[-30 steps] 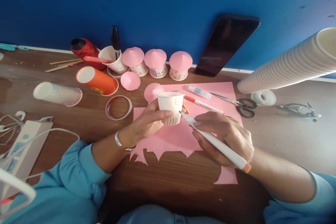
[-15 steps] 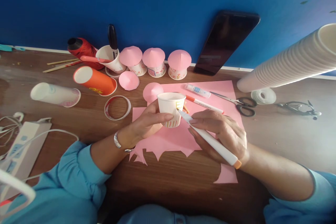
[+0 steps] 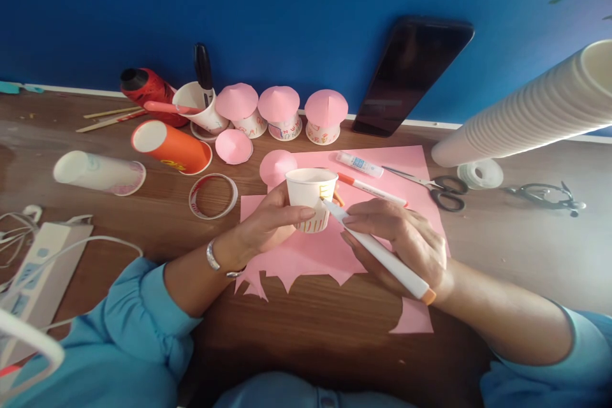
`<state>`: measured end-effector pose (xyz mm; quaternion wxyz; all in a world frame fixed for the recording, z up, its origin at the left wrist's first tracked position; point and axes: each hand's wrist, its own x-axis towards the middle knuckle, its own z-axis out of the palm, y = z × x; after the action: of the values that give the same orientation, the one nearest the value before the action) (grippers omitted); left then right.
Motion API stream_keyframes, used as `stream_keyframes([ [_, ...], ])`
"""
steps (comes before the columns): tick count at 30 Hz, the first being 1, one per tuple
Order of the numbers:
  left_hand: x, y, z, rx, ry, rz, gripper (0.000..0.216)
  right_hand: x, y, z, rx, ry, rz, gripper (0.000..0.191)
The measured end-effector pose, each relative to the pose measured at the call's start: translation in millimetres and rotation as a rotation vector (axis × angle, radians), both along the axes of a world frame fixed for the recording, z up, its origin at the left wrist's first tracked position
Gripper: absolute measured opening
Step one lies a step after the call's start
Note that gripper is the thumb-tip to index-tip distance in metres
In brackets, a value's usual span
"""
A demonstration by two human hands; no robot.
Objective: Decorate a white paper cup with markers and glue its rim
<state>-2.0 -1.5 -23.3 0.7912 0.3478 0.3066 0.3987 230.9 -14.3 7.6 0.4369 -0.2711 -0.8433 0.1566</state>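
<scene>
My left hand (image 3: 272,220) is closed round a white paper cup (image 3: 306,194), its thumb across the front. Coloured strokes run along the cup's lower part, and a yellow-orange ladder-like mark shows near its right side. In my right hand (image 3: 401,236) is a white marker with an orange end (image 3: 387,261), its tip at or very near that mark. Beneath both hands lies a pink paper sheet (image 3: 329,255) with a jagged cut edge. A pink cone (image 3: 278,167) sits just behind the cup. Beside it on the sheet are a red-and-white marker (image 3: 373,190) and a glue tube (image 3: 359,164).
Several paper cups with pink cone tops (image 3: 280,105) line the blue wall, near a leaning phone (image 3: 414,73). To the right are scissors (image 3: 447,193), a tape roll (image 3: 480,174) and a tall cup stack (image 3: 530,105). An orange cup (image 3: 172,146) and a power strip (image 3: 45,268) are leftward.
The marker tip has shifted very slightly left and the drawn mark looks a little more filled out. My left hand keeps the cup in nearly the same place.
</scene>
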Motion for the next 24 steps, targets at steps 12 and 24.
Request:
stream_keyframes([
  [12,-1.3,-0.1,-8.2,0.025,-0.015,0.002,0.052,0.0,1.0,-2.2,0.01,0.043,0.029,0.023],
  [24,-1.8,0.3,-4.0,-0.045,-0.036,0.029,0.054,-0.7,0.2,0.1,0.006,0.028,0.0,0.023],
])
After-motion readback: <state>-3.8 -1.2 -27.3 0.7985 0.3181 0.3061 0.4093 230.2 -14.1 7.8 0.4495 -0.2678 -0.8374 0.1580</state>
